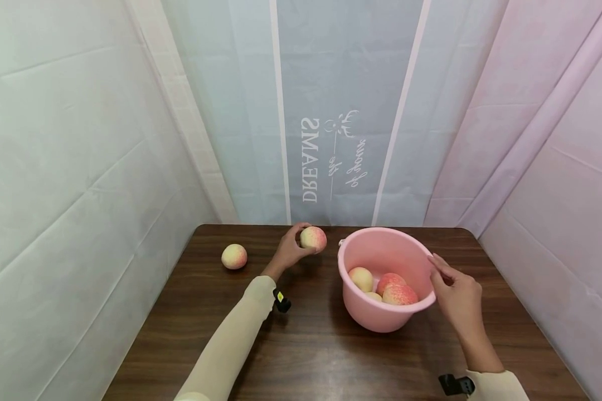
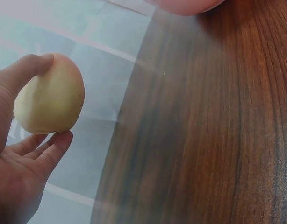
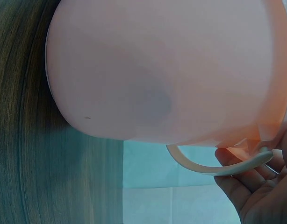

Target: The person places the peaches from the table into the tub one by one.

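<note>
In my left hand point(image 1: 289, 250) is a peach point(image 1: 313, 239), pale yellow with a pink blush, pinched between thumb and fingertips. The left wrist view shows this peach point(image 2: 52, 95) off the tabletop, its pale side towards the camera. My right hand point(image 1: 459, 295) pinches the rim of a pink bucket point(image 1: 376, 317) on its right side. Several peaches point(image 1: 400, 295), some red and some pale, lie inside the bucket. In the right wrist view, the bucket's handle point(image 3: 218, 169) hangs beside the fingers point(image 3: 234, 189). Another peach point(image 1: 234, 257) rests on the table, left of my left hand.
The dark wood-grain table point(image 1: 301, 356) carries the bucket and the loose peach. Behind its far edge hangs a grey-blue cloth point(image 1: 341, 72) with mirrored lettering. Pale cloth walls point(image 1: 80, 223) stand at both sides.
</note>
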The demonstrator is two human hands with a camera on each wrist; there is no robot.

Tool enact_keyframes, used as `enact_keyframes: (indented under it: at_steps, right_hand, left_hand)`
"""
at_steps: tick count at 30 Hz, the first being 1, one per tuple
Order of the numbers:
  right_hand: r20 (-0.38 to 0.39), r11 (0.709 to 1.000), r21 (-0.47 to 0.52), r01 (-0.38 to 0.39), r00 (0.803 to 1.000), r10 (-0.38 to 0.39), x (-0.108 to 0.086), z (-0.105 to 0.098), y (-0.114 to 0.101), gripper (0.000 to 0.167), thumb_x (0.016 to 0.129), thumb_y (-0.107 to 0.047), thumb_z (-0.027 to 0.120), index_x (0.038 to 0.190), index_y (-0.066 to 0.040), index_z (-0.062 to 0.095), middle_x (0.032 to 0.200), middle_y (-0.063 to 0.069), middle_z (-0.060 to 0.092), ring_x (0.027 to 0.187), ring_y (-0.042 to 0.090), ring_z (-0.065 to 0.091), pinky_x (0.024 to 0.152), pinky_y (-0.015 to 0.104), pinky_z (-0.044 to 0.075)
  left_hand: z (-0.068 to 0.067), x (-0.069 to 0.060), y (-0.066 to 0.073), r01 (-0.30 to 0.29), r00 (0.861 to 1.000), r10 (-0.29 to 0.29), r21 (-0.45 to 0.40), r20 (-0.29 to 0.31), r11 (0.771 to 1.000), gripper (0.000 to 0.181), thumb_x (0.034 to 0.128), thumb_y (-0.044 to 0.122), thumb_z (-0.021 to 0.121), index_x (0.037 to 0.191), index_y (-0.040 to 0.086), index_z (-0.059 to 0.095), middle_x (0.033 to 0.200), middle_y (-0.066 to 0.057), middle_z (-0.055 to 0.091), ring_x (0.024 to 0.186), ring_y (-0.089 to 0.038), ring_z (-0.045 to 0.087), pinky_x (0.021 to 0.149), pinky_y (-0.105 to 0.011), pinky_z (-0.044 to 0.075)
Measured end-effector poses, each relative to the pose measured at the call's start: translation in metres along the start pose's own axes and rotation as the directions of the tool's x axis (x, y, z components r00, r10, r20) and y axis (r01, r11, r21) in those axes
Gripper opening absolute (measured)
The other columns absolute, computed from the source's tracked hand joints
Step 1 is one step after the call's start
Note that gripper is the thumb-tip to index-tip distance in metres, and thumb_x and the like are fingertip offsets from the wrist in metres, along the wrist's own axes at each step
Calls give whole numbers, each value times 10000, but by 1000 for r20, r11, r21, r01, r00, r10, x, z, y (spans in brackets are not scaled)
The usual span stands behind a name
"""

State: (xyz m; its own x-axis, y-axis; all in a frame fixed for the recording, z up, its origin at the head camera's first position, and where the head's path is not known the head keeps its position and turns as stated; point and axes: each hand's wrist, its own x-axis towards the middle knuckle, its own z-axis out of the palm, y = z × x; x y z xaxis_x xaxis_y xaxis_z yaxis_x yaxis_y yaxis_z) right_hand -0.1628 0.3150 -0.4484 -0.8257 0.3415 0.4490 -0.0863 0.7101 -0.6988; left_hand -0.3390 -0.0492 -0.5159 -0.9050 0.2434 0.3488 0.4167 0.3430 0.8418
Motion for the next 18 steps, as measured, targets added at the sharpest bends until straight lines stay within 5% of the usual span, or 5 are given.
enact_keyframes:
  at_steps: [7,18]
  right_hand:
    - [16,1000,11,-2,1000,2,0,0,-1,284,961,-146,676,1237,-111,734,1258,65,688,1087,321,673,648,15,384]
    - [23,1000,12,-1,1000,1,0,0,1,292,964,-131,667,1247,-85,723,1265,61,687,1084,337,676,643,14,395]
  left_hand:
    - [0,3,6,-18,1000,18,-23,-9,1000,674,752,117,895,1343,93,572,1295,-125,616,1171,-291,589,944,-470,525]
    - [-1,5,20,-24,1000,24,-16,7,1000,704,774,184,901,1377,130,543,1341,-82,591,1155,-277,600,932,-437,530]
